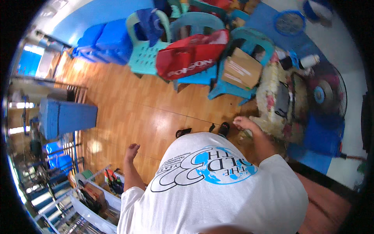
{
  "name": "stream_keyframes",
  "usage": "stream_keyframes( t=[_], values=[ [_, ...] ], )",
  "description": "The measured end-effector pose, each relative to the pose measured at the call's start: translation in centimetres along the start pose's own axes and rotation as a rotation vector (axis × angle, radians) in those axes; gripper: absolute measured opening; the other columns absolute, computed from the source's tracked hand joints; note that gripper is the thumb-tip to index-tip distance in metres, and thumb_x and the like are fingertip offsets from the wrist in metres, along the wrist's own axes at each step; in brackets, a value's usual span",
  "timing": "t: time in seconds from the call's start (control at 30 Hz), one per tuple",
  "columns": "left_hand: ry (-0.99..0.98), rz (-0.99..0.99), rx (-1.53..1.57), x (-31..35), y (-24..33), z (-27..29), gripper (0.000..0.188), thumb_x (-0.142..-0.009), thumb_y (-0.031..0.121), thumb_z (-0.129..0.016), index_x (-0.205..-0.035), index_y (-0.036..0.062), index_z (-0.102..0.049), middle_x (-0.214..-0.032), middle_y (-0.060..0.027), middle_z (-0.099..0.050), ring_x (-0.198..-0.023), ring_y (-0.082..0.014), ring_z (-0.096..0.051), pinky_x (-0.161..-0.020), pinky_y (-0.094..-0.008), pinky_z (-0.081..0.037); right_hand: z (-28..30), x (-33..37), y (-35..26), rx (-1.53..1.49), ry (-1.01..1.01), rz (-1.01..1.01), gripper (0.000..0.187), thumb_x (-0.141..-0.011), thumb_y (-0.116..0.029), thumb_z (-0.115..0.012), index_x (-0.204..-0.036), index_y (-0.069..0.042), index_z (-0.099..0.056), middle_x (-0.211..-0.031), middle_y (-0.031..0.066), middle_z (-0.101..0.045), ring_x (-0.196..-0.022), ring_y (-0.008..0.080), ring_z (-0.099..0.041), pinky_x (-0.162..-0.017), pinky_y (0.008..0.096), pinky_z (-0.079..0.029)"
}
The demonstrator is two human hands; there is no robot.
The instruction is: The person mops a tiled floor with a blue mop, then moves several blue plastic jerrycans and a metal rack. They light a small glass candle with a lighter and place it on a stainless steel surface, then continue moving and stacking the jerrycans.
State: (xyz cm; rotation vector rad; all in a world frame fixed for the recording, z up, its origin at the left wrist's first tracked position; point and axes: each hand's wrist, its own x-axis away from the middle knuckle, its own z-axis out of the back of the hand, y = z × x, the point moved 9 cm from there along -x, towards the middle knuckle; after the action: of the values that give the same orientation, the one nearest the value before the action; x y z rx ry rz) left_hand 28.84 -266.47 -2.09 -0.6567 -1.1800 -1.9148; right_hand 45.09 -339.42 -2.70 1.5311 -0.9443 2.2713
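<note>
Over the wooden floor (128, 105), my left hand (133, 151) hangs with its fingers curled in, and nothing shows in it. My right hand (244, 123) is farther forward, beside the flowered cloth cover (269, 97). Its fingers are pressed together, with a pale spot at the tips; whether that is a small object I cannot make out. Neither hand appears to touch the furniture. Between them, below my white shirt, dark sandals (224, 128) show on my feet.
Ahead stand green and blue plastic chairs (148, 58), bearing a red bag (191, 54) and a cardboard box (242, 69). A fan (320, 94) is at right. At left are a blue bin (68, 118) and a cluttered rack (93, 214); blue lidded containers (113, 39) stand at far left.
</note>
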Motion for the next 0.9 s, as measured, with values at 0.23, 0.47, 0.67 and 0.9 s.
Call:
stream_keyframes(
  t=[0.23, 0.47, 0.67, 0.9],
  values=[
    [0.047, -0.216, 0.296, -4.5, 3.2, 10.6, 0.045, -0.086, 0.032, -0.073, -0.115, 0.0002, -0.061, -0.095, -0.003, -0.065, -0.079, -0.0095, -0.055, -0.066, -0.0247, -0.043, -3.9, -7.7, -16.3, 0.598, 0.072, 0.123, 0.063, -0.084, -0.065, -0.056, -0.086, -0.003, -0.069, -0.067, 0.0126, -0.061, -0.064, 0.0284, -0.06, -0.061, 0.0446, -0.047],
    [0.207, -0.017, 0.358, -11.6, 0.5, 25.6, 0.031, -0.088, 0.029, -0.072, -0.105, 0.0047, -0.063, -0.083, 0.0041, -0.059, -0.074, -0.008, -0.053, -0.063, -0.0232, -0.042, -5.7, -18.3, -44.7, -0.879, 0.018, -0.195, 0.089, -0.072, -0.072, -0.067, -0.124, -0.003, -0.049, -0.122, 0.0266, -0.054, -0.109, 0.0357, -0.057, -0.09, 0.0502, -0.047],
    [0.33, 0.35, 0.56, -5.9, -17.0, 35.9, 0.035, -0.085, 0.036, -0.073, -0.101, 0.0068, -0.064, -0.08, 0.0017, -0.058, -0.065, -0.0113, -0.053, -0.052, -0.0276, -0.04, 1.4, -27.7, -52.2, -1.373, 0.186, 0.147, 0.033, -0.091, -0.023, -0.051, -0.115, -0.001, -0.051, -0.109, 0.022, -0.06, -0.105, 0.0428, -0.059, -0.09, 0.0558, -0.052],
    [0.191, 0.421, 0.359, -4.7, -24.8, 37.8, 0.044, -0.079, 0.034, -0.076, -0.109, 0.0049, -0.063, -0.081, -0.0088, -0.062, -0.069, -0.0235, -0.062, -0.059, -0.0367, -0.049, 7.5, -26.2, -48.3, -1.223, 0.477, -0.139, 0.05, -0.095, -0.048, -0.048, -0.133, -0.016, -0.045, -0.12, 0.0106, -0.053, -0.108, 0.0294, -0.054, -0.085, 0.0486, -0.045]
  ],
)
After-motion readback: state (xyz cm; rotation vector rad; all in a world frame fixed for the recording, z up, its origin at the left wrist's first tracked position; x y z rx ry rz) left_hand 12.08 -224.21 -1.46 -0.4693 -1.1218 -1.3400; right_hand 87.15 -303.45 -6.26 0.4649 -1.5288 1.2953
